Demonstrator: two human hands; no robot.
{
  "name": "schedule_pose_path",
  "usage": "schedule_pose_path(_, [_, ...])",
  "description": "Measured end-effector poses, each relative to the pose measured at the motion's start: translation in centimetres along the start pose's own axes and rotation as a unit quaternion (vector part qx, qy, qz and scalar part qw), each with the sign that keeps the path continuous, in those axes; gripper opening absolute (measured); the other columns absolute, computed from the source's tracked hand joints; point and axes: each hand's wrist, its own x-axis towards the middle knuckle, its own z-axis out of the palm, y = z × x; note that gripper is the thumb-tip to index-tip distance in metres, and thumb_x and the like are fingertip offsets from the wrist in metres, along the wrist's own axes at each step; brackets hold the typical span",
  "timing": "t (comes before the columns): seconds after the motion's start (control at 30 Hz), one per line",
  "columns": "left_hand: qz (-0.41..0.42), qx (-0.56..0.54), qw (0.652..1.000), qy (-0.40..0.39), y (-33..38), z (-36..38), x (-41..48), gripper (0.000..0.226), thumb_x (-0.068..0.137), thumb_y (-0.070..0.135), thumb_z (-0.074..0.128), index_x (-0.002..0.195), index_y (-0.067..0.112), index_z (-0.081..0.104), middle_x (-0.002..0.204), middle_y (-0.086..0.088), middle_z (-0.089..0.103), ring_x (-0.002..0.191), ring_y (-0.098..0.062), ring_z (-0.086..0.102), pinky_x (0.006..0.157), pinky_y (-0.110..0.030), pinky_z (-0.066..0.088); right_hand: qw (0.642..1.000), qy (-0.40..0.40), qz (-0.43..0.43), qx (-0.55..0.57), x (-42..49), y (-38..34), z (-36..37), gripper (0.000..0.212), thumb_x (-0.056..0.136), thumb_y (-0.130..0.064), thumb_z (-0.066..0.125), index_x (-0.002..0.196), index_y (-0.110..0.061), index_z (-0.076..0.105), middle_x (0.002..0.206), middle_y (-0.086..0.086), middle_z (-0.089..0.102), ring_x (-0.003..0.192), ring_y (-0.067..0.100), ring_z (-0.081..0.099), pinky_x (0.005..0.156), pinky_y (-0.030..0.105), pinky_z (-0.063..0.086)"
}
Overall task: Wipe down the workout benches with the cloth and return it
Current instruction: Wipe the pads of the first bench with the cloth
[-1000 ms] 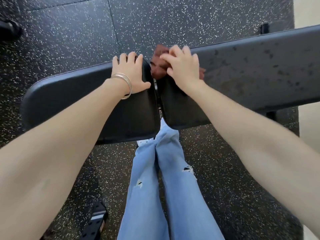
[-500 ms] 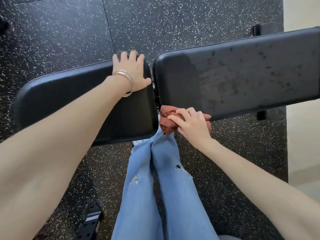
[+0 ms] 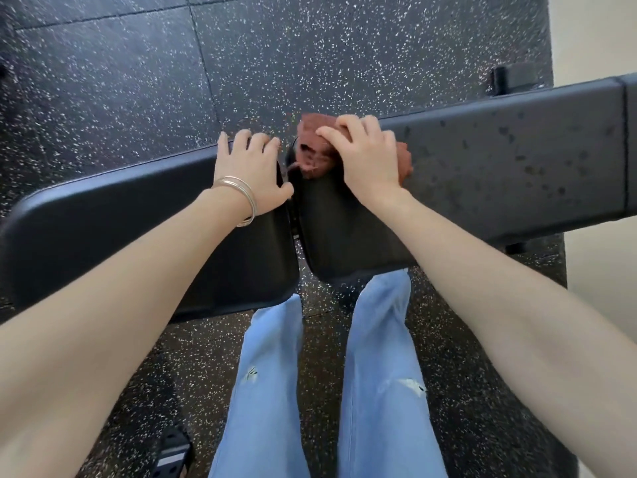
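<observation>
A black padded workout bench runs across the view in two pads, a seat pad (image 3: 120, 229) on the left and a long back pad (image 3: 499, 167) on the right, with a narrow gap between them. A reddish-brown cloth (image 3: 315, 146) lies bunched at the far left corner of the back pad. My right hand (image 3: 368, 153) presses on the cloth with its fingers curled over it. My left hand (image 3: 250, 174), bangles on the wrist, rests flat on the seat pad's far right corner with its fingers over the edge. The back pad shows damp spots to the right.
Black speckled rubber flooring (image 3: 310, 46) surrounds the bench. My legs in light blue jeans (image 3: 269, 391) stand close against the bench's near side. A black bench foot (image 3: 513, 79) shows at the far right, and a small black object (image 3: 172, 457) lies on the floor at the lower left.
My right hand has swept the cloth from the near edge of the back pad up to its far edge. My left hand has stayed on the seat pad.
</observation>
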Motion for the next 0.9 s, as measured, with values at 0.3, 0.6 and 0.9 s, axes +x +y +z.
schedule_pose_path(0.3, [-0.008, -0.136, 0.99, -0.035, 5.0, -0.4, 3.6, 0.083, 0.085, 0.041, 0.056, 0.148, 0.007, 0.013, 0.153, -0.009, 0.021, 0.14, -0.028, 0.02, 0.112, -0.045, 0.028, 0.97, 0.031, 0.238, 0.028, -2.2, 14.8, -0.2, 0.06, 0.081, 0.003, 0.047, 0.129, -0.034, 0.049, 0.136, 0.004, 0.043, 0.115, 0.035, 0.041, 0.084, 0.045, 0.038])
schedule_pose_path(0.6, [-0.02, -0.133, 0.99, -0.046, 6.1, -0.2, 4.4, 0.085, 0.084, 0.035, 0.058, 0.148, 0.005, 0.012, 0.154, -0.013, 0.017, 0.139, -0.035, 0.018, 0.113, -0.047, 0.025, 0.999, -0.013, -0.002, 0.036, -4.2, 7.2, -0.1, 0.054, 0.076, -0.004, 0.041, 0.121, -0.03, 0.057, 0.13, 0.007, 0.052, 0.113, 0.034, 0.048, 0.081, 0.043, 0.036])
schedule_pose_path(0.9, [-0.018, -0.09, 0.996, 0.008, 8.7, 0.0, 5.4, 0.075, 0.089, 0.054, 0.042, 0.147, 0.012, 0.02, 0.151, -0.009, 0.027, 0.137, -0.032, 0.024, 0.11, -0.052, 0.024, 0.95, 0.02, 0.306, 0.052, -9.4, 17.1, 1.1, 0.053, 0.089, -0.002, 0.046, 0.131, -0.034, 0.051, 0.137, 0.004, 0.044, 0.114, 0.036, 0.042, 0.086, 0.046, 0.039])
